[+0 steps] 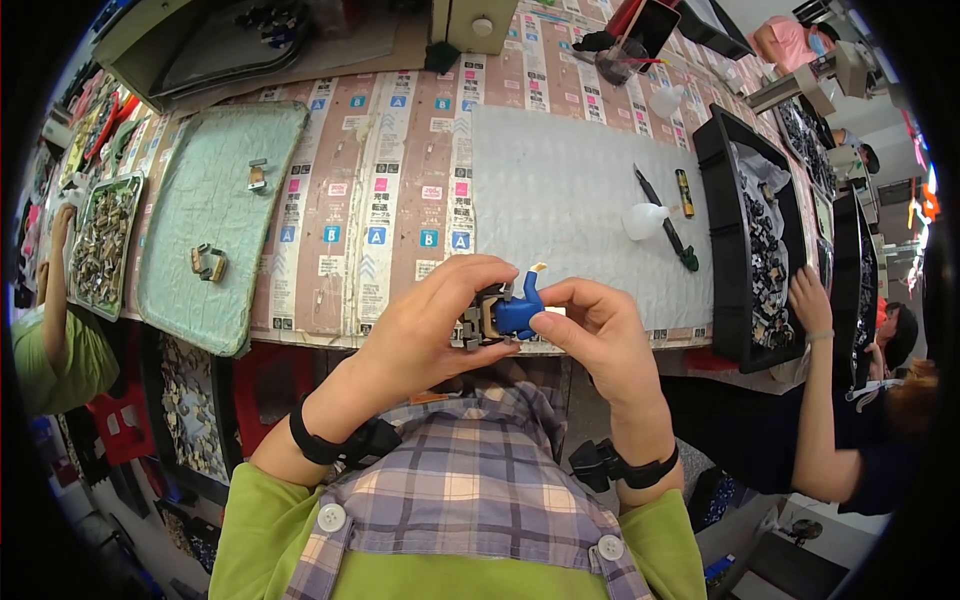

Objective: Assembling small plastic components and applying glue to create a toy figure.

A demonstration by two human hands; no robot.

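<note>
Close in front of my chest, at the table's near edge, both hands meet around one small part. My left hand (430, 310) is closed on a small coil assembly (472, 322) with dark metal end pieces and a tan winding, gripped between thumb and fingers. A glossy blue piece (515, 316) covers its right side; a bent blue tail with a pale tip sticks up from it. My right hand (600, 325) pinches the lower right of this blue piece between thumb and forefinger. Whether the blue piece is tape or plastic I cannot tell.
At left a pale green tray (180, 300) bears two similar assemblies. On the white sheet (560, 190) lie a dark slim tool (648, 187), a yellow-and-black tube (684, 193) and a white round container (643, 222). A co-worker's hand (811, 298) rests at the black crate (733, 300) of small parts.
</note>
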